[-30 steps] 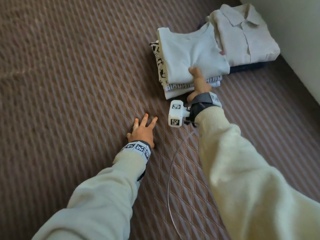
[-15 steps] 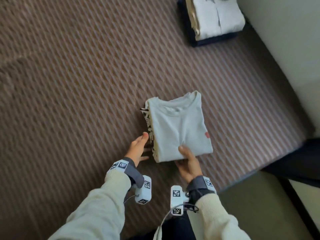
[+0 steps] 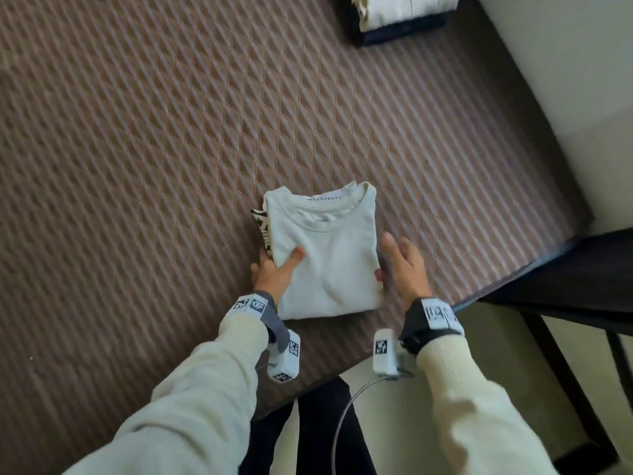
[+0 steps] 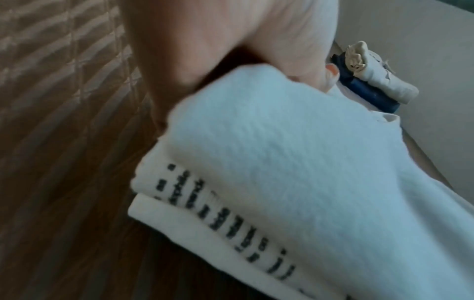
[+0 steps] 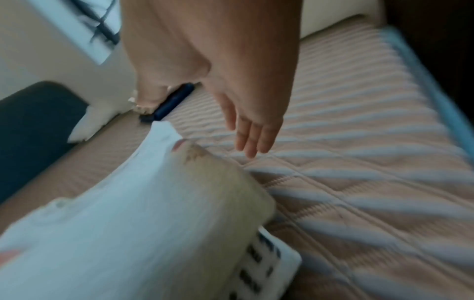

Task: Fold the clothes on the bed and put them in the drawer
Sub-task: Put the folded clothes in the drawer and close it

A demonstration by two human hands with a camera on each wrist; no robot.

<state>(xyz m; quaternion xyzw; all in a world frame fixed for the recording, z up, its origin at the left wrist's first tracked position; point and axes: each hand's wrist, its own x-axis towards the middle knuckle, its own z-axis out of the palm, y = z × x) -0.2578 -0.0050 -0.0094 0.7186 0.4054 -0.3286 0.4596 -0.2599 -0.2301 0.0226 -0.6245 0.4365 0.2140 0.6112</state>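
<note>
A stack of folded clothes [image 3: 329, 269], with a white T-shirt on top and a black-and-white printed piece under it, lies on the brown quilted bed [image 3: 171, 149] near its front edge. My left hand [image 3: 277, 265] grips the stack's left edge, thumb on top and fingers down the side. In the left wrist view the thumb [image 4: 302, 60] presses the white T-shirt [image 4: 295, 162]. My right hand [image 3: 399, 255] is held beside the stack's right edge with straight fingers [image 5: 251, 140], holding nothing. I cannot tell whether it touches the stack [image 5: 141, 223].
A second stack [image 3: 394, 15], a white shirt on a dark blue garment, sits at the bed's far right by the wall [image 3: 565, 80]. Dark furniture [image 3: 565, 286] stands right of the bed's corner. My dark trousers [image 3: 318, 423] and pale floor [image 3: 496, 337] show below the bed's edge.
The stack has slid from beside the second stack to the bed's front edge. My left hand has taken hold of its left edge, and my right hand has let go and moved to its right side.
</note>
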